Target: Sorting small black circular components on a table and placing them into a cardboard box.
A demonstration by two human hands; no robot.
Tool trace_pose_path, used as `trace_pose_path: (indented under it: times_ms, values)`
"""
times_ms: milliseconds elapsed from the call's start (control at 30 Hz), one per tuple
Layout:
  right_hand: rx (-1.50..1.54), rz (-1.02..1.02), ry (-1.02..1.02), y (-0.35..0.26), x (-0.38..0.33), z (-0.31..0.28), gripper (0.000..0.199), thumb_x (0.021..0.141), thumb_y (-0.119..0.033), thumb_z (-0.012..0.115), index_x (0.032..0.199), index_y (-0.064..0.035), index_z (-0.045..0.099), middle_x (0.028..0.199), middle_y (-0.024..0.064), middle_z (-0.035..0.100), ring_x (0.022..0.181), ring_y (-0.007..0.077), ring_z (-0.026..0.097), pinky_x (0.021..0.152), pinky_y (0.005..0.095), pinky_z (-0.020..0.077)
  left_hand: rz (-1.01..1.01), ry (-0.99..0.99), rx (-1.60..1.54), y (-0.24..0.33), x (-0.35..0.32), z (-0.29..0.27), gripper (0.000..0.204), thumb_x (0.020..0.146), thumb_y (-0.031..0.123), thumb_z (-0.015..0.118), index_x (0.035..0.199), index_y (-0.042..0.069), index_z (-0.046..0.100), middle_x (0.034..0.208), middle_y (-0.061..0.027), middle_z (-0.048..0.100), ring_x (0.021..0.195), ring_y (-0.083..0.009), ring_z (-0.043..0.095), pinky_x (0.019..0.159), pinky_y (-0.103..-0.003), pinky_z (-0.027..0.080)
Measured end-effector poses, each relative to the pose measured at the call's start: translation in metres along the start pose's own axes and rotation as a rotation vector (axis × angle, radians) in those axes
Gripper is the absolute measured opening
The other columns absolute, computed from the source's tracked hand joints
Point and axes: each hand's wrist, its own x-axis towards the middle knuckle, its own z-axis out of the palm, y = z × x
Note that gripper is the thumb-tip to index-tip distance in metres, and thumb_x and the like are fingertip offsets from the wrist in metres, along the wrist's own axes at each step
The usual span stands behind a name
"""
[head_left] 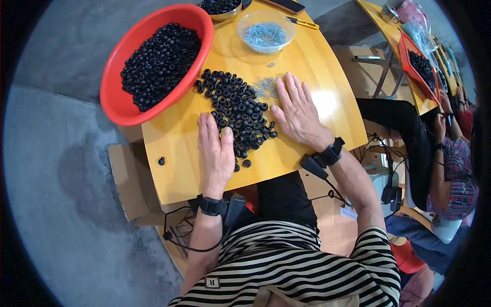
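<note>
Nearest us: striped shirt (307,266), cut off by the frame's lower edge. Both forearms carry black wrist straps w/ cables. Left hand (216,151) lies flat, palm down on the yellow counter (174,153), fingers together and open, gripping nothing; its fingertips and right edge touch the pile of black rubber rings (238,110). Right hand (298,110) also flat, fingers slightly spread, holding nothing, pressed at the pile's right side. Rings under either palm we can't see. One stray ring (161,160) sits alone near the counter's left edge. Between pile and right fingers, a scatter of tiny silvery bits (266,88), too small to make out. Farther: red basin (115,97) w/ more rings, overhanging the counter edge. Beyond, clear bowl (266,31) of silvery pieces, and a metal bowl (221,7) cut by the top edge.
</note>
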Motion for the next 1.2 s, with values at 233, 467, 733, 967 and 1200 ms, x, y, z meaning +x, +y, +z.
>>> trace_pose_path:
  times_ms: [233, 467, 733, 967, 1200]
  values:
    - [0.009, 0.022, 0.058, -0.011, -0.011, -0.015, 0.068, 0.096, -0.037, 0.049, 0.147, 0.0035, 0.029, 0.151, 0.0338, 0.023, 0.140, 0.0486, 0.026, 0.115, 0.0563, 0.0194, 0.063, 0.041, -0.026, 0.010, -0.011, 0.008, 0.066, 0.102, 0.038, 0.041, 0.149, -0.005, 0.024, 0.156, -0.0291, 0.017, 0.146, -0.0436, 0.015, 0.118, -0.049, 0.016]
    - [0.134, 0.041, 0.026, -0.084, -0.068, -0.019, 0.080, 0.090, -0.038, 0.059, 0.147, 0.0068, 0.026, 0.150, 0.0400, 0.018, 0.139, 0.0543, 0.023, 0.115, 0.0568, 0.0186, -0.050, 0.107, -0.276, 0.017, -0.049, 0.009, 0.067, 0.105, 0.042, 0.031, 0.150, -0.006, 0.019, 0.159, -0.0253, 0.013, 0.148, -0.0376, 0.012, 0.120, -0.045, 0.012]
    - [0.131, 0.016, 0.114, -0.092, -0.040, 0.005, 0.075, 0.091, -0.037, 0.058, 0.147, 0.0038, 0.030, 0.150, 0.0392, 0.021, 0.140, 0.0514, 0.024, 0.115, 0.0544, 0.0207, -0.073, 0.110, -0.295, 0.027, -0.037, 0.025, 0.064, 0.104, 0.038, 0.034, 0.148, -0.008, 0.023, 0.157, -0.0279, 0.014, 0.147, -0.0397, 0.011, 0.119, -0.045, 0.013]
    - [0.196, 0.024, 0.106, -0.090, -0.052, -0.004, 0.072, 0.092, -0.037, 0.056, 0.147, 0.0024, 0.031, 0.151, 0.0346, 0.024, 0.140, 0.0487, 0.025, 0.116, 0.0542, 0.0202, -0.047, 0.139, -0.389, 0.018, -0.051, 0.015, 0.064, 0.105, 0.039, 0.033, 0.151, -0.004, 0.021, 0.159, -0.0240, 0.013, 0.148, -0.0356, 0.011, 0.120, -0.043, 0.011]
    - [0.122, -0.010, 0.123, -0.065, -0.027, -0.018, 0.063, 0.094, -0.035, 0.051, 0.145, -0.0003, 0.037, 0.151, 0.0297, 0.028, 0.141, 0.0456, 0.027, 0.113, 0.0589, 0.0210, 0.005, 0.111, -0.277, 0.017, -0.054, 0.008, 0.064, 0.105, 0.039, 0.033, 0.151, -0.004, 0.021, 0.159, -0.0246, 0.015, 0.148, -0.0359, 0.014, 0.120, -0.043, 0.013]
